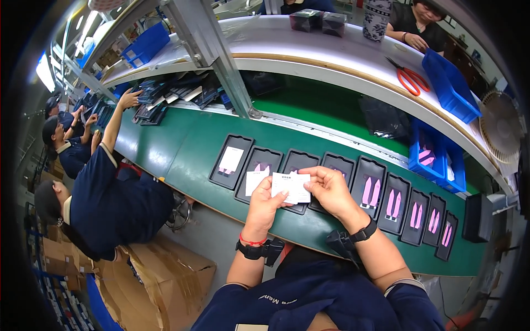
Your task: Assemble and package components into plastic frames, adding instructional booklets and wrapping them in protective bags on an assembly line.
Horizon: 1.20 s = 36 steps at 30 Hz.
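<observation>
A small stack of white printed paper slips (291,187) is held over the row of black trays. My left hand (261,206) grips the slips from the left with its thumb on top. My right hand (333,193) pinches at their right edge. Beneath and beside my hands lie several shallow black trays (371,166); those to the right hold pairs of pink pointed strips (393,203). At the left end, a tray (221,180) and its neighbour each have a white slip (233,159) lying over pink pieces. My hands partly cover the middle trays.
Blue bins (428,167) with pink pieces stand at the back right, beside a black stack (479,217). Above runs a white shelf (265,39) with red-handled scissors (411,77). A co-worker (116,204) reaches across the bench on the left, near cardboard boxes (160,276).
</observation>
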Each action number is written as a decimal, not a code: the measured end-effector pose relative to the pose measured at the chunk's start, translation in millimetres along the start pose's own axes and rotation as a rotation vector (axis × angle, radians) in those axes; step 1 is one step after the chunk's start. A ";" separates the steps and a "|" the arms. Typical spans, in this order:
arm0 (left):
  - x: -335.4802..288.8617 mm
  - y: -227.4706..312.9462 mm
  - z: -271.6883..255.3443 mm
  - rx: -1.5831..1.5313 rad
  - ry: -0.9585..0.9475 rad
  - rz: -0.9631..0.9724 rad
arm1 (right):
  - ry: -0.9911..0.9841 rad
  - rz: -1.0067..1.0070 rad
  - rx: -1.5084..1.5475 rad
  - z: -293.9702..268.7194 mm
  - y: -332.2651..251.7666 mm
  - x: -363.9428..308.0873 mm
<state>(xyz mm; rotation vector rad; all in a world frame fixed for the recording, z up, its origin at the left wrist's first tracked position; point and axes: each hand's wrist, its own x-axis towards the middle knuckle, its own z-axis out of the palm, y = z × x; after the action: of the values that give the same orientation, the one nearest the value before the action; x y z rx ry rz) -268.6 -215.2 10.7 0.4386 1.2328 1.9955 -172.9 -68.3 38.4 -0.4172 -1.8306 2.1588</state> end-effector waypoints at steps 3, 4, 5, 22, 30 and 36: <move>2.4 -3.7 9.6 0.021 -0.031 -0.012 | 0.162 -0.038 -0.019 -10.5 4.0 -6.7; 3.1 -7.1 10.8 0.035 -0.059 -0.012 | 0.172 -0.039 -0.018 -15.1 4.1 -11.1; 3.5 -10.0 12.2 0.050 -0.087 -0.013 | 0.193 -0.050 -0.078 -19.7 3.7 -15.8; 18.0 -33.1 67.6 0.072 -0.203 -0.095 | 0.275 -0.053 -0.129 -71.7 1.8 -53.0; 25.2 -42.0 76.1 0.106 -0.112 -0.161 | 0.684 -0.007 -0.234 -129.6 24.6 -64.7; 25.2 -48.0 85.3 0.062 -0.172 -0.202 | 0.755 -0.026 -0.395 -127.4 28.5 -69.5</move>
<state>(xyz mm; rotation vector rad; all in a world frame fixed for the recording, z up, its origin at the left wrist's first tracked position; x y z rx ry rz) -212.9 -130.8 7.5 0.4854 1.1840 1.7164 -59.7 15.5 -6.8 -1.1024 -1.7443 1.3118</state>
